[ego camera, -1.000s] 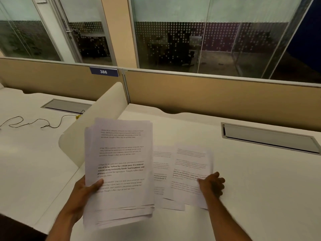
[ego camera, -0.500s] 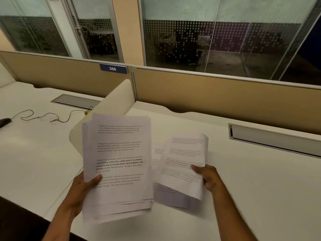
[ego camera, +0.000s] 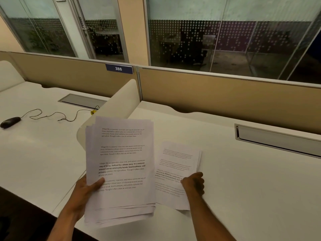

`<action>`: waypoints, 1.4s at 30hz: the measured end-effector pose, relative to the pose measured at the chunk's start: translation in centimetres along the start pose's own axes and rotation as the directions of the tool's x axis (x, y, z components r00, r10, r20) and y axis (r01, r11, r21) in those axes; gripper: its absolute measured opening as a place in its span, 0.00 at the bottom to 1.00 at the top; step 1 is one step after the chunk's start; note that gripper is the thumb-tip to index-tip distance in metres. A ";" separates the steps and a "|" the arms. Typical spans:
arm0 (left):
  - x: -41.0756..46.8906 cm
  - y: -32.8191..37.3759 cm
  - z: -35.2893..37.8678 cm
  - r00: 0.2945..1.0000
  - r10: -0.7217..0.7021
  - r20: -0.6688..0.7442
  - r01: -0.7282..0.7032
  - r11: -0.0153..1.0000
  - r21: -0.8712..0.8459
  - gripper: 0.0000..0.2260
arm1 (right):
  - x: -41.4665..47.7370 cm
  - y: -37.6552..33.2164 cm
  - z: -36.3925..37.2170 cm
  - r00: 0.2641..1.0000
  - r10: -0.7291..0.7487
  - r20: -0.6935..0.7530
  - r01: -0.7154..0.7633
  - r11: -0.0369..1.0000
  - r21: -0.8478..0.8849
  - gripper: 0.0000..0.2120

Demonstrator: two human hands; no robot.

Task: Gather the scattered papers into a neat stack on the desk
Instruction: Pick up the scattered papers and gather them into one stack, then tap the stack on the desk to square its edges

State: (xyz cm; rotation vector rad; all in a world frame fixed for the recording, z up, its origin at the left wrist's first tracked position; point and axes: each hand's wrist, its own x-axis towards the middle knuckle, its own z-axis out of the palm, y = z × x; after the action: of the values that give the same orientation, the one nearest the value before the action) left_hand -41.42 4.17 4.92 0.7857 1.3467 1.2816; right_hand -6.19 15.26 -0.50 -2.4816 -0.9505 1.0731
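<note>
Gripping the stack (ego camera: 119, 167) in our left hand (ego camera: 85, 190), right hand (ego camera: 193, 183) pinching loose sheets (ego camera: 175, 164), we should align edges before merging.

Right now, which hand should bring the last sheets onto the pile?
Right. The right hand already pinches the loose sheets beside the big stack. The left hand is occupied holding that stack, thumb on its face, so it should probably just receive them.
</note>
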 end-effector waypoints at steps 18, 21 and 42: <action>2.9 1.8 11.1 0.973 0.021 0.228 -0.019 1.000 -0.010 0.21 | -1.5 3.6 -24.3 0.758 -0.632 0.165 0.243 0.507 0.827 0.17; 3.0 1.8 14.5 0.956 0.028 0.293 -0.024 1.000 -0.015 0.19 | -3.4 4.0 -23.4 0.693 -0.684 0.228 0.240 0.518 0.821 0.16; -3.1 -1.1 36.0 0.837 -0.039 0.545 -0.030 0.993 0.117 0.11 | -1.2 14.1 -27.3 0.807 -0.579 0.112 0.287 0.551 0.784 0.23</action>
State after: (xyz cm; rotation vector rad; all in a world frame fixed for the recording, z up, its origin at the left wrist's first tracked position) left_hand -6.14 10.26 9.86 1.1334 0.9573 0.8733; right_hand 19.47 4.17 12.16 -1.2925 -0.9072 1.3885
